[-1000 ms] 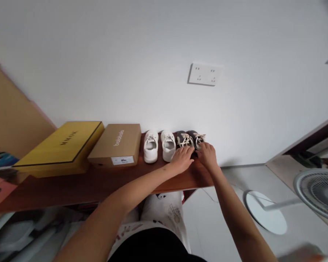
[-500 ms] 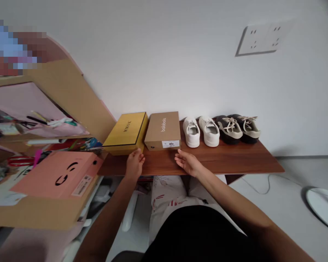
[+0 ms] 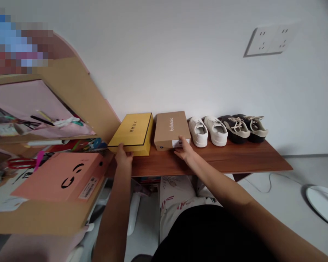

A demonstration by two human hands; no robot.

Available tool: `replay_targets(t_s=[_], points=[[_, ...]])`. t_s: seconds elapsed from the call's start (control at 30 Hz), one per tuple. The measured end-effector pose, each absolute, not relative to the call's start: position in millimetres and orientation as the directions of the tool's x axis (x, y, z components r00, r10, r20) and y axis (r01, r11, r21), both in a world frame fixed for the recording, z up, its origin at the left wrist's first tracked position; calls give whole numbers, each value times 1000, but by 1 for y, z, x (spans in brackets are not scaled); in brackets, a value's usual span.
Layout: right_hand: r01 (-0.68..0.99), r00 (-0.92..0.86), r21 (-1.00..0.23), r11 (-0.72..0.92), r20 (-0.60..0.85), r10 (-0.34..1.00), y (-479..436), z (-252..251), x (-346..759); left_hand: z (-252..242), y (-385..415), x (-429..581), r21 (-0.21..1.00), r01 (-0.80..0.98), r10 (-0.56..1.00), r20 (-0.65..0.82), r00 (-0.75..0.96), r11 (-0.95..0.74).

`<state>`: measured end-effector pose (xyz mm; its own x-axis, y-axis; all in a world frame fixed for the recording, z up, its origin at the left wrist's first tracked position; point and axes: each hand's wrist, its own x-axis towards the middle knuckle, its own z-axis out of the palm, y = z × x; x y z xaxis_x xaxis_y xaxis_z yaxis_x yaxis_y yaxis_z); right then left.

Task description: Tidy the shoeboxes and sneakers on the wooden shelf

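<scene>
On the bench, the yellow box and brown box are now being gripped
Hanging loose before them a moment ago, the left hand and right hand are half-curling around the front edges of yellow and brown respectively, so handling is apparently settling on the boxes

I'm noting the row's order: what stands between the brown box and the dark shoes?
In the head view, the two white shoes stand between the brown box and the dark shoes.
</scene>
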<state>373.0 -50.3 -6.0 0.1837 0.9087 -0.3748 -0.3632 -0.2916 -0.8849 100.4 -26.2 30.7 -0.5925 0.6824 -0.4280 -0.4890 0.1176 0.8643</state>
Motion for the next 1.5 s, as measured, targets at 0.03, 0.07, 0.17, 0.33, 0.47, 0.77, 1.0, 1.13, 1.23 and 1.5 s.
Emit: replay_targets(t_s=[0.03, 0.07, 0.17, 0.33, 0.47, 0.77, 1.0, 1.13, 1.23, 1.5], points=[[-410, 235, -852, -325, -443, 865, -56, -7, 370, 32, -30, 104, 889, -453, 690, -365, -625, 59], [-463, 279, -818, -340, -499, 820, -62, -8, 366, 33, -35, 107, 919, -393, 696, -271, -664, -18], [-501, 359, -830, -247, -459, 813, -84, -9, 358, 40, -52, 112, 966, -58, 659, 127, -742, -252], [-170, 611, -976, 137, 5, 792, -103, 12, 367, 48, -77, 95, 771, 605, 592, 587, -553, -199], [296, 596, -888, 353, 460, 658, -97, 47, 383, 41, -85, 84, 498, 848, 700, 670, -246, -179], [877, -78, -308, 368, 666, 742, -72, 56, 360, 8, -74, 84, 185, 961, 843, 532, 76, -204], [927, -235, -138, 348, 510, 827, -72, 11, 345, -14, -66, 87, 3, 967, 886, 401, 232, -254], [931, -255, -127, 343, 448, 857, -64, -12, 342, -25, -60, 93, -21, 952, 876, 388, 288, -304], [927, -243, -157, 341, 442, 863, -63, -24, 341, -30, -60, 96, 46, 946, 849, 457, 265, -320], [872, -130, -286, 398, 649, 750, -108, -25, 397, 1, -83, 145, 158, 986, 855, 517, -36, -54]])
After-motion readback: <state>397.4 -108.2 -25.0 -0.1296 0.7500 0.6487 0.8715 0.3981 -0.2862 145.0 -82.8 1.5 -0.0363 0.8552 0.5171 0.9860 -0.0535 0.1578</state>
